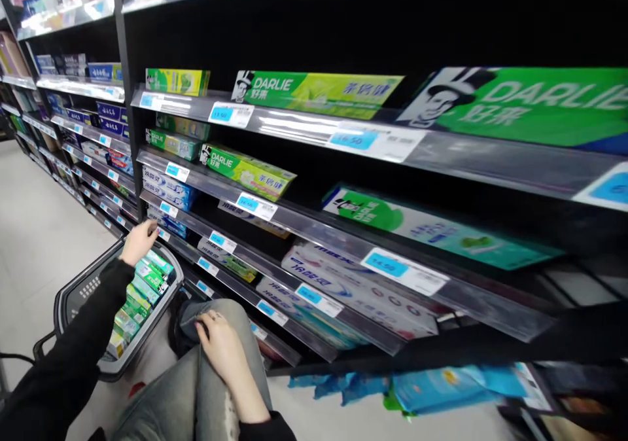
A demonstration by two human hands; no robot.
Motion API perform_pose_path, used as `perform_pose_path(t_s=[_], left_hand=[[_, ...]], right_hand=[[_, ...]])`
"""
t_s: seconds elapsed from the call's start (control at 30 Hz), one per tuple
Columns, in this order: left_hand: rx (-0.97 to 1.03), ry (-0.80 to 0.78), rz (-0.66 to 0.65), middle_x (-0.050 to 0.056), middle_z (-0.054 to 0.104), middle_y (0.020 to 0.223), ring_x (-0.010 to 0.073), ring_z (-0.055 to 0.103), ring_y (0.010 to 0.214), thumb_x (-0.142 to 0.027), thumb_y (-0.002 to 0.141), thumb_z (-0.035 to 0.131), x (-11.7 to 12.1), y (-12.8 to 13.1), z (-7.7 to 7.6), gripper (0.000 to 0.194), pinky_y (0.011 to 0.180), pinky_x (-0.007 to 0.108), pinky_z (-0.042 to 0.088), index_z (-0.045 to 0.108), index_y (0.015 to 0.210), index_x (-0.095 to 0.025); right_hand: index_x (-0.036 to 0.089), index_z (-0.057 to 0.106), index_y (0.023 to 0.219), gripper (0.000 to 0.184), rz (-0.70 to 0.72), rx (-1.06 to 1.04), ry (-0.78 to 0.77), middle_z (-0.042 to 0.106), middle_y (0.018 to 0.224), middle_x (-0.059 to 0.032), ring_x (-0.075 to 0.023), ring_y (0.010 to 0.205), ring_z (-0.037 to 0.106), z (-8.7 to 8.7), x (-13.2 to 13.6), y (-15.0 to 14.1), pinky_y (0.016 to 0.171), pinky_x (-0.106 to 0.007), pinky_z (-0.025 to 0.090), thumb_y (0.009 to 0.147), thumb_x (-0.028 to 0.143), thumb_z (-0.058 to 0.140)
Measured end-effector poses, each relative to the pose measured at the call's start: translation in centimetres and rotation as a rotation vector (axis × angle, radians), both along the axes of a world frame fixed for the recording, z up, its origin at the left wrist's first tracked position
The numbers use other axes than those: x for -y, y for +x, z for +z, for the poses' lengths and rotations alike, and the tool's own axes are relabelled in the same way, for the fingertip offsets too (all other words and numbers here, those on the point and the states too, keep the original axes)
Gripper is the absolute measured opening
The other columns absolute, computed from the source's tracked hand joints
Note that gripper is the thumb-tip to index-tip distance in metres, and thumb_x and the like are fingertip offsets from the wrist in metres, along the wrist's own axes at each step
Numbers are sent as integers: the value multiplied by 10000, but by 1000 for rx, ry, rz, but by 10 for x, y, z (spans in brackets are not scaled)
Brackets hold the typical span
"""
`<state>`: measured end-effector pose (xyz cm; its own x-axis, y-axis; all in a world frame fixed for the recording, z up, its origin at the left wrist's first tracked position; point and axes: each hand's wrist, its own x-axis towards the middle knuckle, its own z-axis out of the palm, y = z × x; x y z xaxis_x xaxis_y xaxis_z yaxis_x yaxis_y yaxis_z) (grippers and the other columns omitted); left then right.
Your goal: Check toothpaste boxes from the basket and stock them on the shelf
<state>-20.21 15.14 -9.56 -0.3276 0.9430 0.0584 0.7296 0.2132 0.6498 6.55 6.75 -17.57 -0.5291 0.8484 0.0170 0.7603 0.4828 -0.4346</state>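
Observation:
My left hand (140, 241) reaches out over the basket to the front edge of a low shelf. Its fingertips are by a price tag (163, 234) and the blue-and-white toothpaste boxes (167, 221) stacked there. Thumb and forefinger look slightly apart, with nothing visible between them; whether they touch the shelf I cannot tell. Below that arm stands a dark shopping basket (175, 272) holding several green toothpaste boxes (150, 275). My right hand (219, 343) lies on my bent knee, fingers loosely spread and holding nothing.
Shelves with clear plastic fronts (294, 133) run along the right, carrying green Darlie toothpaste boxes (318, 91) and white boxes (353, 284) lower down. Blue packs (451, 388) hang or lie at the bottom right. Grey floor (29, 218) stretches along the left.

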Motion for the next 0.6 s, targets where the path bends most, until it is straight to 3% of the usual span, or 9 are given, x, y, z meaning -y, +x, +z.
perform_pose_path(t_s=[0.07, 0.13, 0.23, 0.3, 0.37, 0.47, 0.6], left_hand=[[-148, 152, -75, 71, 590, 1319, 209, 521, 1244, -273, 971, 459, -44, 13, 59, 388, 1103, 348, 364, 477, 1350, -194], [-291, 249, -151, 82, 546, 1375, 236, 472, 1294, -240, 960, 457, -84, 29, 109, 422, 1120, 347, 333, 450, 1378, -185], [-476, 295, -222, 170, 461, 1433, 309, 357, 1375, -114, 920, 464, -133, 47, 159, 481, 1119, 445, 304, 427, 1400, -122], [-559, 272, -241, 189, 470, 1411, 328, 369, 1360, -125, 915, 501, -157, 50, 176, 441, 1091, 503, 330, 477, 1355, -107], [-613, 233, -244, 147, 504, 1380, 307, 452, 1294, -231, 921, 559, -175, 47, 182, 393, 1051, 532, 383, 527, 1302, -144], [-657, 175, -197, 112, 541, 1333, 274, 539, 1198, -333, 909, 600, -192, 41, 181, 388, 994, 521, 450, 561, 1256, -166], [-675, 142, -72, 118, 489, 1399, 298, 472, 1275, -323, 906, 600, -200, 39, 177, 393, 1026, 541, 415, 557, 1263, -165]], right_hand=[[188, 698, 915, 251, -7, -6, -3, 707, 967, -84, -231, 965, 651, 1, 1, 0, 859, -308, 472, 931, 177, 447], [190, 697, 910, 252, -17, -13, -6, 708, 972, -83, -227, 961, 653, 2, 2, 1, 850, -302, 471, 930, 172, 446], [202, 691, 896, 251, -35, -22, -4, 708, 962, -70, -221, 973, 651, 4, 4, 2, 847, -294, 467, 927, 165, 445], [203, 687, 883, 250, -52, -26, 0, 706, 951, -66, -220, 980, 650, 5, 5, 3, 846, -291, 465, 924, 158, 444], [203, 686, 870, 259, -71, -30, 2, 706, 944, -64, -219, 974, 652, 5, 4, 3, 837, -289, 466, 924, 152, 438], [206, 694, 854, 268, -92, -40, 1, 709, 938, -59, -215, 968, 659, 4, 3, 4, 831, -281, 464, 918, 142, 442], [208, 703, 853, 256, -110, -60, -8, 714, 931, -59, -213, 960, 666, 1, 0, 5, 822, -273, 462, 914, 148, 462]])
